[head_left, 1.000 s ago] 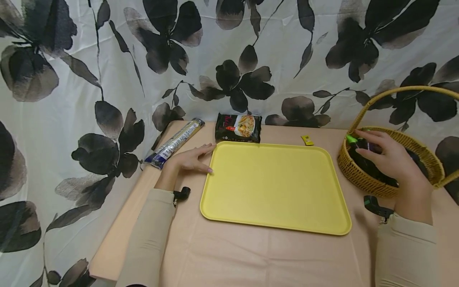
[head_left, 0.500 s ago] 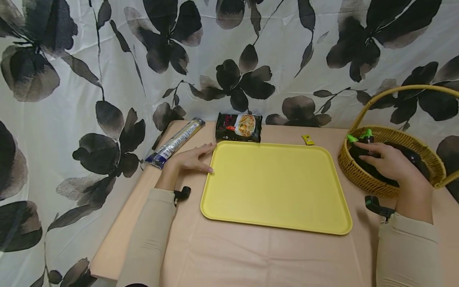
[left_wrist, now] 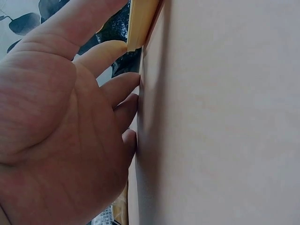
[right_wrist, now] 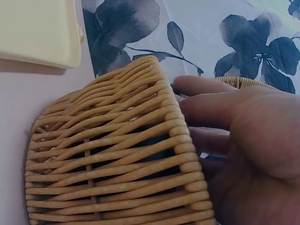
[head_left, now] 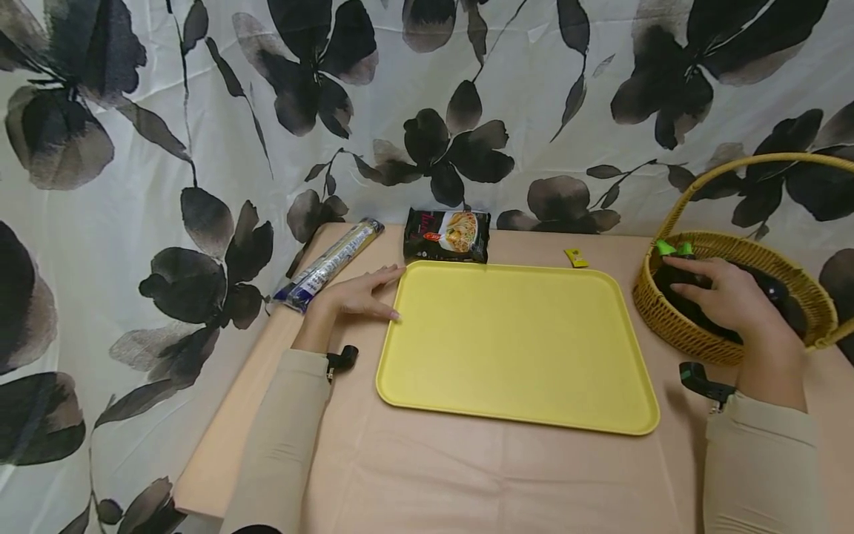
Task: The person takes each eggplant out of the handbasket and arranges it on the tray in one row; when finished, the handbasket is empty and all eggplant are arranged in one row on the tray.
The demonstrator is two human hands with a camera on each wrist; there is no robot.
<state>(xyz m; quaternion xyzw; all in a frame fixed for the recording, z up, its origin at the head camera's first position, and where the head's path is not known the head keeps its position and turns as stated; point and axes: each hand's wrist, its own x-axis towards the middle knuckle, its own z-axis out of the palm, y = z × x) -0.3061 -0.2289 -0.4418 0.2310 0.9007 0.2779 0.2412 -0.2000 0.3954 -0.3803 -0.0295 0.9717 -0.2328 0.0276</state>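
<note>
A yellow tray (head_left: 517,348) lies flat on the table. At its left edge rests my left hand (head_left: 356,297), fingers stretched out and thumb at the rim; the left wrist view shows the tray corner (left_wrist: 143,23) by the fingers. To the right, a wicker basket (head_left: 674,334) holds dark eggplants with green caps (head_left: 685,250). My right hand (head_left: 734,300) reaches over the basket's near rim, fingers extended beside the eggplants. In the right wrist view the woven wall (right_wrist: 112,154) partly hides those fingers, and nothing shows gripped.
Behind the tray stands a black noodle packet (head_left: 445,236). A long blue-and-silver packet (head_left: 330,265) lies at the back left, beyond my left hand. A small yellow packet (head_left: 576,258) sits behind the tray's right corner. The basket's tall handle (head_left: 754,160) arches above it.
The eggplant that my right hand gripped has gone lower in the basket, its green cap now beyond my fingertips. The right hand has shifted slightly; the left hand stays at the tray.
</note>
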